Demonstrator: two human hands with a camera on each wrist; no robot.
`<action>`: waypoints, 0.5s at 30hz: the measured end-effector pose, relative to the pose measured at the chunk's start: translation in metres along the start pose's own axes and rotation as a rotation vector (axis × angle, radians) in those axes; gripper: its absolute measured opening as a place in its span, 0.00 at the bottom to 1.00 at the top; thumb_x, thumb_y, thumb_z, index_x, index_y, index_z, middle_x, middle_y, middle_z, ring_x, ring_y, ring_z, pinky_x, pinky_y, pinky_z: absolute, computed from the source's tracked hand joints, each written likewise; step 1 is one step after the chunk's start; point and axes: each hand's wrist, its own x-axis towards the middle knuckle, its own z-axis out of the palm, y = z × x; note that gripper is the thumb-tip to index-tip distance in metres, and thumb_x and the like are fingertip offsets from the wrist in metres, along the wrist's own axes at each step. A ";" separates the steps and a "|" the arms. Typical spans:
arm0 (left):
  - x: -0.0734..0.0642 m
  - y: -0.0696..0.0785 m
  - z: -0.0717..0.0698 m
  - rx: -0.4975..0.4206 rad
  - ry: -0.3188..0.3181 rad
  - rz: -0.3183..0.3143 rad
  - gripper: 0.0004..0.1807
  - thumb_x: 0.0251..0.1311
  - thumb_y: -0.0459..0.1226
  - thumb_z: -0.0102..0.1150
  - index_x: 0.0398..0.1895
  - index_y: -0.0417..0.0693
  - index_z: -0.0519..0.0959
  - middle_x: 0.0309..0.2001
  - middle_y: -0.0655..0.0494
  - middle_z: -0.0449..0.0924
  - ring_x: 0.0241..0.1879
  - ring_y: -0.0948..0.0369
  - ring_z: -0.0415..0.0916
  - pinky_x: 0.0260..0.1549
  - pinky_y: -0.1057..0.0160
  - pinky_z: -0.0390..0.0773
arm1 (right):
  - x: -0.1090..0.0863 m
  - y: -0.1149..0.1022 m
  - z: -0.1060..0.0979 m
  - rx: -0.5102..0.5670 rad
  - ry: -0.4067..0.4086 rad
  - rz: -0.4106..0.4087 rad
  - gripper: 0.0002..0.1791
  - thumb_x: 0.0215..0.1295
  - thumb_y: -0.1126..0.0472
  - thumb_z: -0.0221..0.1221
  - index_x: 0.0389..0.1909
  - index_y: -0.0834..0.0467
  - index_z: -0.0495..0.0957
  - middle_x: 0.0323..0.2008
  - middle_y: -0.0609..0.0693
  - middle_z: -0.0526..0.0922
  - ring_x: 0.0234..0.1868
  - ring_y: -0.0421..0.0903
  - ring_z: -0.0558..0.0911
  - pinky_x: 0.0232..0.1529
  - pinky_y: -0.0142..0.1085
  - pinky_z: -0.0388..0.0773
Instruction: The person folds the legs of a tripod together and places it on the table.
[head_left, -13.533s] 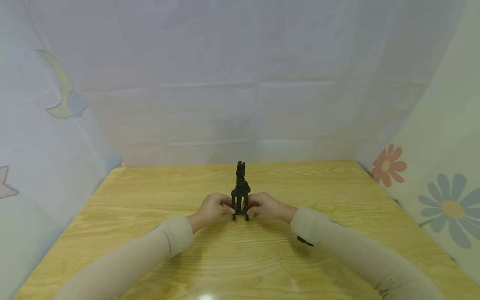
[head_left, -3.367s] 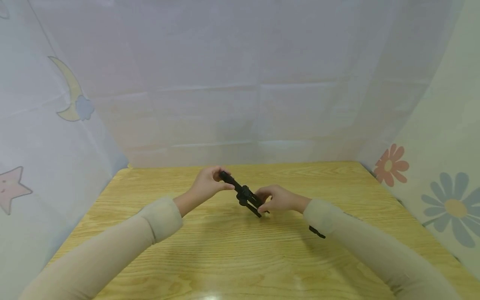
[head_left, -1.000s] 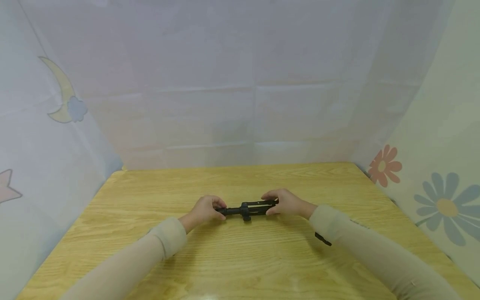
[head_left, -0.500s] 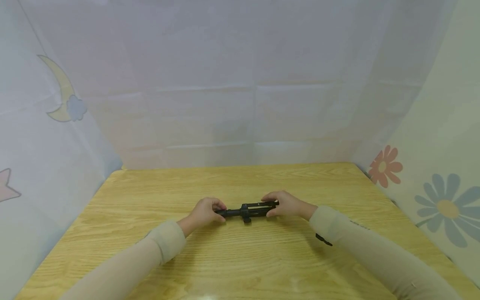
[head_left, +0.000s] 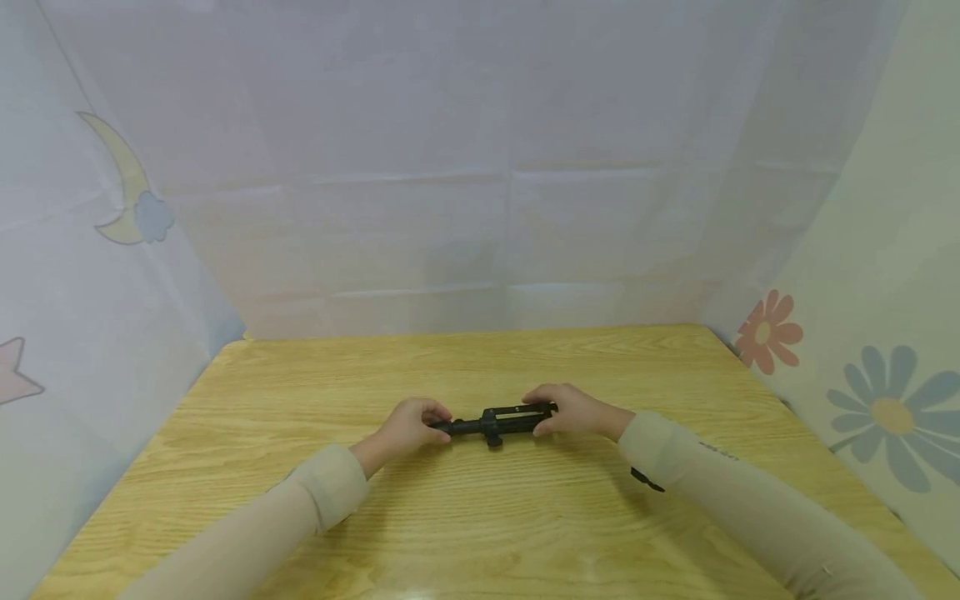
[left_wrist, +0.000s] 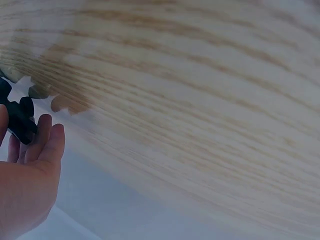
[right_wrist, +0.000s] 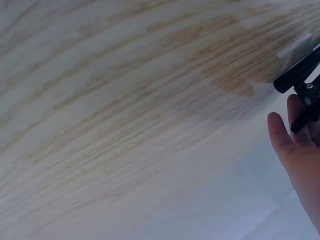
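A small black tripod (head_left: 491, 423) with folded legs lies sideways across the middle of the wooden table (head_left: 480, 517). My left hand (head_left: 407, 427) pinches its narrow head end between thumb and fingers. At the other end, my right hand (head_left: 576, 412) grips the leg tips. A knob sticks out of the tripod's middle toward me. In the left wrist view, the head part of the tripod (left_wrist: 20, 120) sits at the fingers of the left hand (left_wrist: 30, 185), cut off by the frame edge. The right wrist view has the leg ends (right_wrist: 295, 75) above the right hand's fingers.
A pale cloth backdrop (head_left: 420, 167) rises behind the table's far edge. Side cloths carry a moon (head_left: 123, 183) on the left and flowers (head_left: 892, 417) on the right. A dark strap end (head_left: 647, 479) hangs below the right cuff.
The tripod stood upright in the oldest frame, was tilted a few seconds ago, and now lies sideways. Over the last second, hands and tripod have barely shifted.
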 end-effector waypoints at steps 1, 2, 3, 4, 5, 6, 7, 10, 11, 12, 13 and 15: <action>-0.001 0.000 0.000 0.000 -0.001 0.002 0.14 0.55 0.26 0.67 0.46 0.35 0.81 0.47 0.48 0.81 0.52 0.48 0.76 0.52 0.51 0.76 | 0.000 0.000 0.000 -0.005 -0.003 0.000 0.31 0.59 0.63 0.68 0.61 0.69 0.71 0.60 0.63 0.74 0.62 0.62 0.70 0.58 0.54 0.70; -0.001 -0.001 0.000 -0.006 -0.003 -0.002 0.14 0.55 0.26 0.67 0.46 0.35 0.81 0.48 0.49 0.81 0.53 0.49 0.76 0.52 0.51 0.76 | -0.001 0.000 0.001 -0.009 -0.005 0.000 0.31 0.59 0.62 0.68 0.61 0.69 0.71 0.60 0.63 0.74 0.62 0.62 0.70 0.58 0.54 0.70; -0.001 -0.001 0.001 -0.005 -0.003 0.001 0.14 0.56 0.26 0.67 0.46 0.35 0.81 0.48 0.49 0.81 0.53 0.49 0.76 0.52 0.51 0.76 | -0.001 -0.001 0.001 -0.013 -0.007 -0.001 0.31 0.60 0.62 0.68 0.62 0.69 0.71 0.60 0.63 0.73 0.63 0.62 0.70 0.58 0.54 0.70; -0.002 -0.001 0.001 -0.008 -0.004 0.002 0.14 0.56 0.26 0.67 0.46 0.36 0.81 0.48 0.49 0.81 0.53 0.49 0.76 0.52 0.51 0.76 | -0.001 -0.001 0.002 -0.019 -0.007 -0.003 0.31 0.60 0.62 0.68 0.62 0.69 0.71 0.60 0.63 0.73 0.62 0.62 0.70 0.58 0.54 0.70; -0.002 -0.001 0.000 -0.009 -0.003 0.004 0.13 0.56 0.26 0.66 0.46 0.36 0.81 0.48 0.49 0.81 0.52 0.49 0.76 0.52 0.51 0.76 | -0.001 -0.001 0.002 -0.019 -0.008 -0.001 0.31 0.60 0.62 0.68 0.62 0.68 0.71 0.60 0.63 0.73 0.62 0.62 0.70 0.58 0.54 0.70; -0.003 -0.001 0.000 -0.009 -0.003 0.003 0.13 0.56 0.27 0.66 0.46 0.36 0.81 0.47 0.49 0.81 0.52 0.49 0.76 0.52 0.51 0.76 | -0.001 -0.001 0.002 -0.014 -0.008 0.002 0.31 0.60 0.62 0.68 0.62 0.68 0.71 0.61 0.63 0.73 0.62 0.62 0.70 0.58 0.54 0.70; -0.003 -0.001 0.000 -0.010 -0.001 0.003 0.13 0.56 0.27 0.66 0.46 0.36 0.81 0.47 0.49 0.81 0.52 0.49 0.76 0.52 0.51 0.76 | -0.001 -0.001 0.002 -0.011 -0.007 0.004 0.31 0.60 0.62 0.68 0.62 0.68 0.71 0.61 0.63 0.73 0.62 0.62 0.70 0.58 0.54 0.70; -0.004 0.000 -0.001 -0.023 0.001 -0.005 0.14 0.57 0.27 0.66 0.47 0.35 0.81 0.47 0.49 0.81 0.51 0.50 0.77 0.50 0.52 0.77 | -0.001 -0.001 0.002 -0.002 -0.006 0.006 0.32 0.60 0.62 0.68 0.63 0.68 0.70 0.61 0.63 0.72 0.63 0.62 0.69 0.58 0.54 0.70; -0.005 0.001 -0.001 -0.032 0.001 -0.011 0.14 0.57 0.27 0.66 0.47 0.35 0.81 0.47 0.49 0.81 0.50 0.50 0.77 0.49 0.53 0.77 | -0.001 -0.001 0.001 0.008 -0.005 0.010 0.32 0.60 0.62 0.68 0.63 0.68 0.69 0.62 0.63 0.72 0.63 0.61 0.69 0.59 0.54 0.70; -0.005 0.001 -0.001 -0.039 0.000 -0.016 0.14 0.58 0.27 0.65 0.48 0.34 0.80 0.46 0.49 0.81 0.50 0.50 0.77 0.48 0.54 0.78 | -0.001 -0.001 0.001 0.006 -0.004 0.009 0.33 0.60 0.62 0.68 0.63 0.69 0.69 0.62 0.63 0.72 0.63 0.61 0.69 0.59 0.54 0.70; -0.005 0.001 -0.002 -0.048 0.001 -0.022 0.14 0.58 0.27 0.65 0.48 0.34 0.80 0.46 0.49 0.81 0.49 0.51 0.77 0.47 0.54 0.78 | -0.002 -0.001 0.000 0.006 -0.003 0.009 0.33 0.60 0.61 0.68 0.64 0.69 0.69 0.62 0.63 0.72 0.63 0.61 0.70 0.59 0.54 0.69; -0.005 0.002 -0.003 -0.059 0.015 -0.027 0.14 0.60 0.29 0.64 0.49 0.33 0.79 0.46 0.48 0.82 0.49 0.51 0.78 0.46 0.55 0.79 | -0.002 0.000 -0.003 0.008 0.003 0.001 0.33 0.61 0.61 0.67 0.64 0.69 0.68 0.61 0.63 0.73 0.62 0.61 0.71 0.59 0.55 0.69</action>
